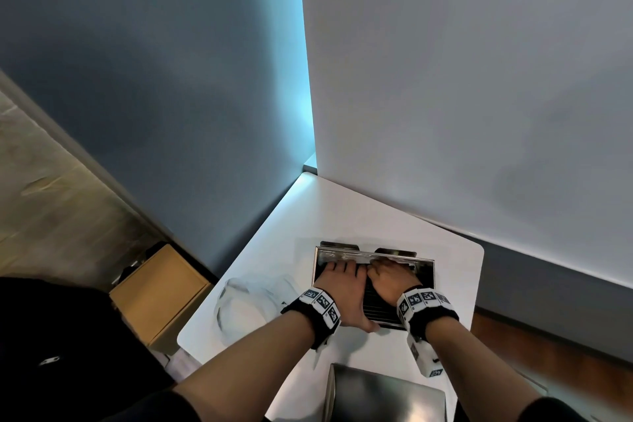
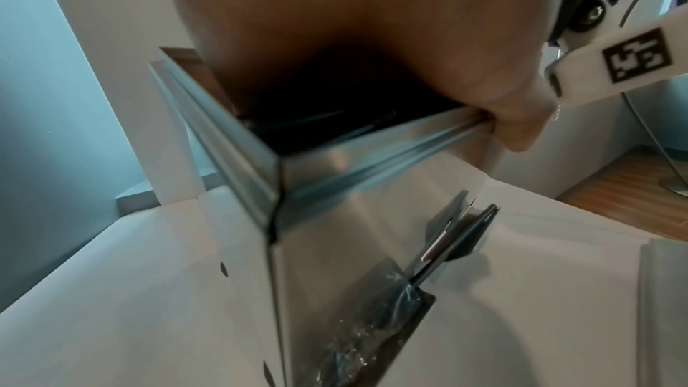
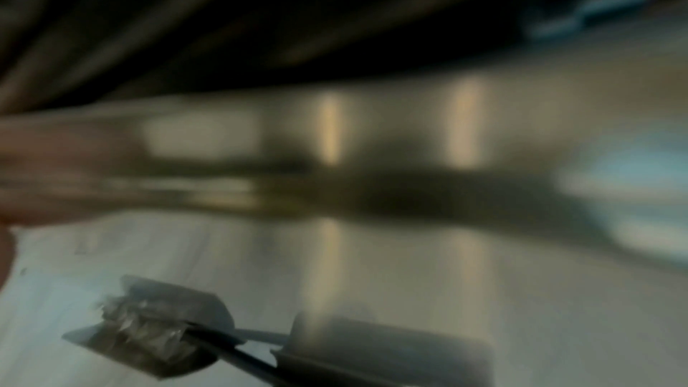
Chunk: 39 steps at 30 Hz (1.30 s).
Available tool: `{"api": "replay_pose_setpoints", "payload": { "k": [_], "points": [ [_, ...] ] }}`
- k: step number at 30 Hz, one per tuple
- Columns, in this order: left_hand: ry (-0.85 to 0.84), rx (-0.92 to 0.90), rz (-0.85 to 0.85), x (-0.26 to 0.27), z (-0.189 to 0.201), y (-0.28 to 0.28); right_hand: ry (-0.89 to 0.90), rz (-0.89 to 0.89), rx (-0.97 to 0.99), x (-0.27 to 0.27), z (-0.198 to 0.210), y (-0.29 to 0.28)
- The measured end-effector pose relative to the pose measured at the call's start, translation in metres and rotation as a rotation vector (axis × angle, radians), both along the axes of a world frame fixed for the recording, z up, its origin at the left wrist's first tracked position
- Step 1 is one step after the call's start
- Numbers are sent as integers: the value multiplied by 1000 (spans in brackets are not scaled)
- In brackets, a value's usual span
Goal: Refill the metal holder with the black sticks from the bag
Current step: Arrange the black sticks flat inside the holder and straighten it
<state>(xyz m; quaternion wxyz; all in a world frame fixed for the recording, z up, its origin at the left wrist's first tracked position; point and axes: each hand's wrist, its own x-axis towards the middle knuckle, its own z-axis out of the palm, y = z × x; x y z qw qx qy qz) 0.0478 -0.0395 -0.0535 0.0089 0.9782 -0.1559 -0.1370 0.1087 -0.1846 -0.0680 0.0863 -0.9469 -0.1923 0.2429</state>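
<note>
The shiny metal holder stands open-topped on the white table. Black sticks lie side by side inside it. My left hand lies flat in the holder with its fingers stretched to the far wall and its thumb over the near rim. My right hand is in beside it, its fingers bent down at the far wall and their tips hidden. The clear plastic bag lies crumpled left of the holder. In the left wrist view my palm covers the holder's opening. The right wrist view is blurred.
A flat dark metal piece lies at the table's near edge. A brown cardboard box stands on the floor to the left. A white wall panel rises just behind the table.
</note>
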Motion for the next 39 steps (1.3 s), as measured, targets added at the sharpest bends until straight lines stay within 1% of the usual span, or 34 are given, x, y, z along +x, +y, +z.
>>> {"api": "replay_pose_setpoints", "payload": {
  "k": [5,10,12,16,21,25,29,33,35,39],
  "points": [
    [37,-64,24,1,-3,2,-143,21,17,-9,14,1],
    [124,-54,-3,7,1,3,-222,159,-48,-20,19,-8],
    [156,-41,-8,13,5,3,-215,155,-111,-23,24,-15],
    [180,-28,-10,23,11,4,-262,214,-270,-27,26,-24],
    [230,-27,-10,29,12,6,-305,166,-189,-24,20,-23],
    [277,-55,-60,31,17,4,-333,96,-129,-25,19,-16],
    [245,-98,-101,26,13,3,-337,31,-90,-23,18,-13],
    [219,-96,-58,26,12,5,-251,112,-17,-17,19,-15],
    [206,-102,-43,26,11,6,-214,89,41,-17,18,-20],
    [162,-93,-32,25,8,6,-245,92,-16,-29,16,-39]
  ]
}}
